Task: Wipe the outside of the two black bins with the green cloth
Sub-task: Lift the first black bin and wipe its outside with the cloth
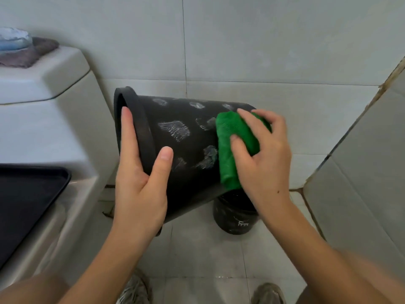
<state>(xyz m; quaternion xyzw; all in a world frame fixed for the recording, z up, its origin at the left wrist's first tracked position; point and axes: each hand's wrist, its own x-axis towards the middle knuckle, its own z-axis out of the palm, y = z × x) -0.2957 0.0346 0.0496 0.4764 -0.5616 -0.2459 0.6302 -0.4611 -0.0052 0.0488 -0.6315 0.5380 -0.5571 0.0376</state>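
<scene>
At the centre of the frame a large black plastic bin is held tipped on its side above the tiled floor, its outer wall marked with several whitish smears, so I judge the wiping of this bin only partly done, while a second, smaller black bin stands on the floor just below, lower centre-right, apparently not yet wiped. The left hand clasps the big bin's rim, fingers inside and thumb outside. The right hand presses a folded green cloth against the bin's narrow end, its grip curled round the cloth.
</scene>
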